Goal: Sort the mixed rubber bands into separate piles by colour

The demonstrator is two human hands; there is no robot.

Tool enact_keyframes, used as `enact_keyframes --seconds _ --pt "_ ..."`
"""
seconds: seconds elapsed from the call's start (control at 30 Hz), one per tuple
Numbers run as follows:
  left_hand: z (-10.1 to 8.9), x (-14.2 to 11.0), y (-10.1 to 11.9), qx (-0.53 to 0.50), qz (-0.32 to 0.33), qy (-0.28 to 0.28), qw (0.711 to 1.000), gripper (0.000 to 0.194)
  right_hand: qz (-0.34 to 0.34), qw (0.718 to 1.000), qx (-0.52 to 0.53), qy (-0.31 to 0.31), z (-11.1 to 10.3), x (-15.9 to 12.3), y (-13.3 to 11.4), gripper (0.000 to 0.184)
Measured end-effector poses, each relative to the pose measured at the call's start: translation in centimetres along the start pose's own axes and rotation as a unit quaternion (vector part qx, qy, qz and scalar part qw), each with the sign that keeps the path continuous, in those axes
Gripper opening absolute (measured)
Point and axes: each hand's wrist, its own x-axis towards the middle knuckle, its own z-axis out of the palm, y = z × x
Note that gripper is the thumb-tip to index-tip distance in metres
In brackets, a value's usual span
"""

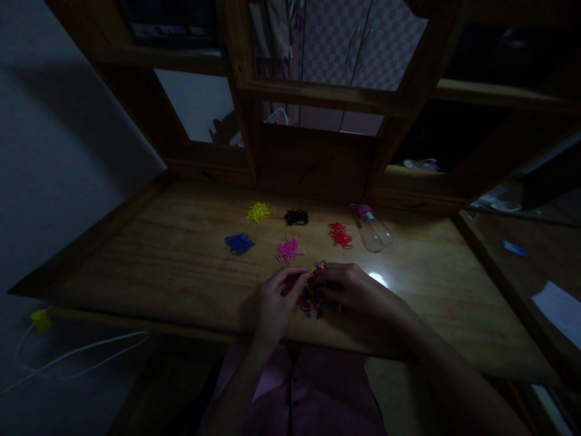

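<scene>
Five single-colour piles of small plastic loops on the brown wooden table (181, 242): yellow pile (258, 212), black pile (296, 217), blue pile (239, 243), pink pile (288, 249), red pile (340, 235). Clear bottle with purple cap (376, 233) lies just beside the red. Mixed multicoloured pile (313, 304) under both hands, near the front edge. Left hand (275, 297): fingers pinched on a small multicoloured cluster (316, 269). Right hand (347, 284): fingers curled at the same cluster; grip cannot be told.

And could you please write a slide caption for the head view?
Left hand and right hand over mixed pieces; yellow, black, blue, pink, red piles beyond.
</scene>
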Motion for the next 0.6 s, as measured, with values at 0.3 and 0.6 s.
enact_keyframes --seconds 0.3,0.6 --pt "-0.1 -0.1 0.0 -0.003 -0.003 -0.004 1.0 0.016 0.038 0.995 0.089 0.032 -1.1 -0.2 0.1 0.013" --pt "0.0 0.0 -0.1 -0.025 -0.025 -0.004 0.999 0.019 0.131 0.952 0.274 0.038 -1.6 -0.2 0.7 0.022"
